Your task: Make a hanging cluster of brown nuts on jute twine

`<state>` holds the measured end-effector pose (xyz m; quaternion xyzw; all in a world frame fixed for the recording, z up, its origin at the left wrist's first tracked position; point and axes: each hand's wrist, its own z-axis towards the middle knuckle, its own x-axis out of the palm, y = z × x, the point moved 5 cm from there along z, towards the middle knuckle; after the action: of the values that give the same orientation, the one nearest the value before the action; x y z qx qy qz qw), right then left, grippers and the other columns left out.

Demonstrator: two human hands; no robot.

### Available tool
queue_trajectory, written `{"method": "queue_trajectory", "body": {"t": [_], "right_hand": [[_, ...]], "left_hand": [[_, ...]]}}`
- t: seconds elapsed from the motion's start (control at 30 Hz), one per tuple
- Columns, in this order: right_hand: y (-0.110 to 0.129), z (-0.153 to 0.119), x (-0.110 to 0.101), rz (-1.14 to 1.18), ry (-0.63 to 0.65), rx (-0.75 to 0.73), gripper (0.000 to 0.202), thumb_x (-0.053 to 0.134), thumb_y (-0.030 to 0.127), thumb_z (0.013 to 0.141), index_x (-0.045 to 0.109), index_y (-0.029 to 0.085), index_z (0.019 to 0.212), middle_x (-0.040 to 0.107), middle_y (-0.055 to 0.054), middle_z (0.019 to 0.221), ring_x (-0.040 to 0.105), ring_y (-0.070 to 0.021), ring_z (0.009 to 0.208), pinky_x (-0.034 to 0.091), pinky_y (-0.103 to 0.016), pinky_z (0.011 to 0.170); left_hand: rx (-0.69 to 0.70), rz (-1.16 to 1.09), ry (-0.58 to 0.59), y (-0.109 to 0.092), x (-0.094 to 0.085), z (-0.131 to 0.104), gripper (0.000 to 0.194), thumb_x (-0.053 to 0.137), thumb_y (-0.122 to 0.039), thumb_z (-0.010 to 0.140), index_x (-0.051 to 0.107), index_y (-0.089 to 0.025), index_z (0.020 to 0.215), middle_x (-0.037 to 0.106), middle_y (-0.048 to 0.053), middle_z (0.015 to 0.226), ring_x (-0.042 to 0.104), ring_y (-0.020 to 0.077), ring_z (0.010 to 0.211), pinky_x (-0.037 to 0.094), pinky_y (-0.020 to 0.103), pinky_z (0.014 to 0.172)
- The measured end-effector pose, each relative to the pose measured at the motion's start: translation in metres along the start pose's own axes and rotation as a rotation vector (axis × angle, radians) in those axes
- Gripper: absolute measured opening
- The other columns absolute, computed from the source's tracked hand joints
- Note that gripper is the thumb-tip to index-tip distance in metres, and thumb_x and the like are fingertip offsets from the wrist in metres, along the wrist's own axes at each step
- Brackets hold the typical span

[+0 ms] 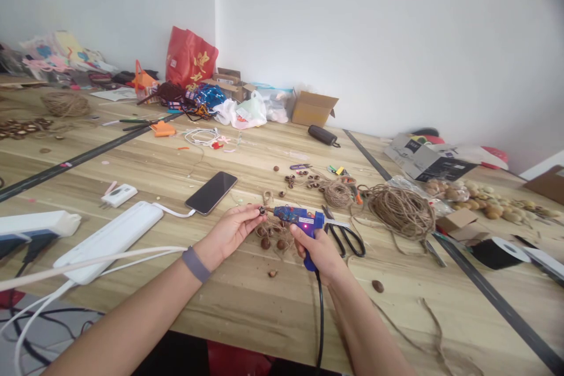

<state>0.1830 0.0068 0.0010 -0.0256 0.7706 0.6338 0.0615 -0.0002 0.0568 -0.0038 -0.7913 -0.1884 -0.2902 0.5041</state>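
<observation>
One view, from head. Camera up high, behind grip of left hand (240,224) on brown bit (261,210) and right hand (324,255) on gun (308,222). Looks forward and down, over both arms (152,302). Grip fairly near, just below middle of view. Arms come in from bottom. View wide: table (154,158) spreads far to left and right of grip. Wall (374,41) farther off, past grip, fills top. Near table edge and some floor (53,329) low down, on camera side of grip.

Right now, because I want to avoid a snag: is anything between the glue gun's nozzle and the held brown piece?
Nothing visible: the nozzle is close to the brown piece in the left hand. Twine lies below.
</observation>
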Motion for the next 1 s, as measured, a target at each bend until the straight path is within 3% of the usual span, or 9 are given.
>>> {"method": "queue_trajectory", "body": {"t": [0.23,1.0], "right_hand": [[0.0,0.0002,-0.0003,0.003,-0.002,0.016,0.058,0.072,0.073,0.063,0.047,0.021,0.057,0.043,0.006,0.043,0.035,-0.0069,0.042,0.028,-0.022,0.045],[0.0007,-0.0011,-0.0002,-0.025,-0.019,0.021,0.058,0.073,0.072,0.062,0.049,0.02,0.055,0.044,0.006,0.045,0.036,-0.0058,0.042,0.027,-0.02,0.042]], "left_hand": [[0.022,0.037,0.037,0.0007,-0.0022,0.0022,0.013,0.071,0.001,0.075,0.072,-0.012,0.078,0.073,0.003,0.079,0.07,0.0108,0.07,0.058,0.022,0.083],[0.04,0.026,-0.02,-0.0038,0.0017,-0.002,0.014,0.068,0.002,0.076,0.073,-0.011,0.075,0.072,0.003,0.077,0.067,0.0097,0.069,0.056,0.021,0.083]]}}
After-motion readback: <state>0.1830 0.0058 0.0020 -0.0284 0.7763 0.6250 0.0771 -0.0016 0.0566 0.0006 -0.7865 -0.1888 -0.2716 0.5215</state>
